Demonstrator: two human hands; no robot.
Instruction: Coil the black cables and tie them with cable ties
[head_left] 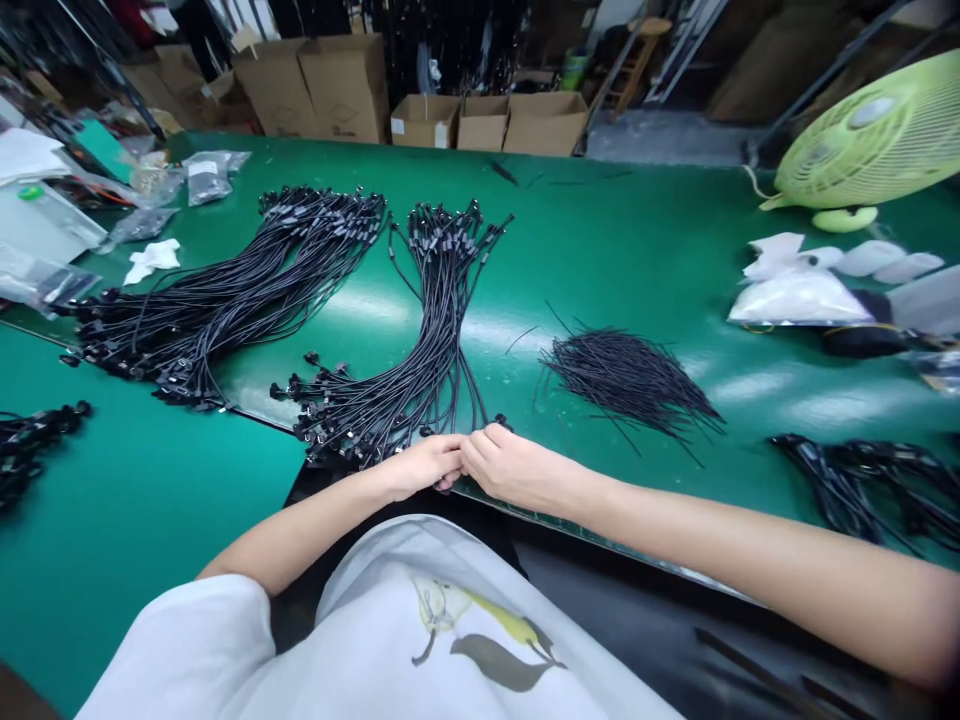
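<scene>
My left hand (425,466) and my right hand (504,462) meet at the near edge of the green table, fingers closed together. A black connector end (502,421) shows just past my right fingers; what lies between the fingertips is hidden. Directly beyond the hands spreads a bundle of black cables (431,345), with connectors at both ends. Left of it lies a larger bundle of black cables (262,275). To the right of my hands is a loose pile of thin black strips (630,380), which look like cable ties.
A green fan (874,130) stands at the far right, with white rolls and a white bag (799,298) below it. More black cables (862,480) lie right. Plastic bags (206,178) sit at the left. Cardboard boxes (343,88) stand behind the table (540,260).
</scene>
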